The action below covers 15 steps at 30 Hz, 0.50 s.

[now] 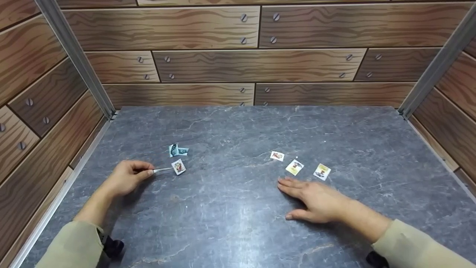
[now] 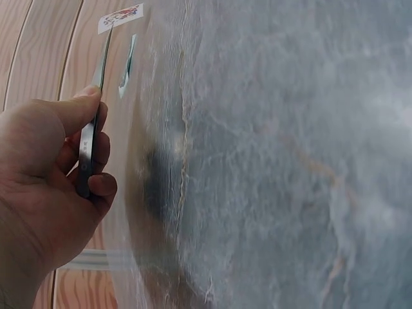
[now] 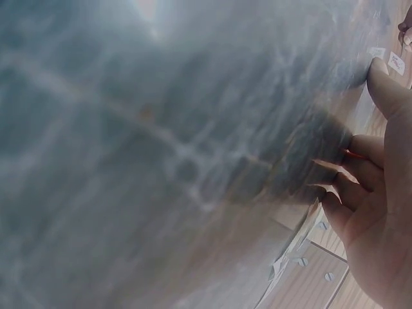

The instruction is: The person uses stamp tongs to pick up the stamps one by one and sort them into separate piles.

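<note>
My left hand point(image 1: 125, 178) pinches a pair of metal tweezers point(image 2: 89, 154) between thumb and fingers. At their tips is a small stamp-like picture point(image 1: 179, 167), white-edged with a colourful figure, raised off the table in the left wrist view. Just beyond it lie teal stamp-like pieces point(image 1: 183, 151), partly overlapping. My right hand point(image 1: 316, 201) rests palm down on the table, fingers straight, holding nothing. Ahead of its fingertips lie a small picture with red on it point(image 1: 277, 156), a yellow-and-white one point(image 1: 295, 167) and another yellow one point(image 1: 322, 172).
The grey marbled tabletop point(image 1: 230, 193) runs back to a wood-patterned wall point(image 1: 208, 67). Similar panels stand at both sides, with metal posts point(image 1: 80, 56) at the back corners. Tiny white specks lie on the table, one near the yellow-and-white picture.
</note>
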{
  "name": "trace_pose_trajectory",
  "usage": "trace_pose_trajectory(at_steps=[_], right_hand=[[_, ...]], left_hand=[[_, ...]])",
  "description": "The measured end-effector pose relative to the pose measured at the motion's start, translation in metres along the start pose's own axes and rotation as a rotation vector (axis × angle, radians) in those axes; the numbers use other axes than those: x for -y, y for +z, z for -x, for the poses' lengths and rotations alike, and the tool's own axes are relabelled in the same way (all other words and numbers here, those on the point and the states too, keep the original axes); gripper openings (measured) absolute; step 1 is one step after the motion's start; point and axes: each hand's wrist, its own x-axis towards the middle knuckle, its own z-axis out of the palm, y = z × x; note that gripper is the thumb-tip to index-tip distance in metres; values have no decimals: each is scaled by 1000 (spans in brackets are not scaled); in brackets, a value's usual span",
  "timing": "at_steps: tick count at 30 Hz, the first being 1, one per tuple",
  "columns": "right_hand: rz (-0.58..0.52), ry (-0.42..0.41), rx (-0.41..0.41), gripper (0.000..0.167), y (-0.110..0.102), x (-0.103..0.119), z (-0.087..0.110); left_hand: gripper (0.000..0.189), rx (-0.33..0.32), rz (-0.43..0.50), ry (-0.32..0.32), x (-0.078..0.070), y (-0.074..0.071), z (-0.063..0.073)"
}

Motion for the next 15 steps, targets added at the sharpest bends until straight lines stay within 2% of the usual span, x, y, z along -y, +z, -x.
trace_pose_trajectory(at_steps=[15], right_hand=[[-9,24,25,85,-1,0,0]], left_hand=[[14,1,-22,4,3,1,1]])
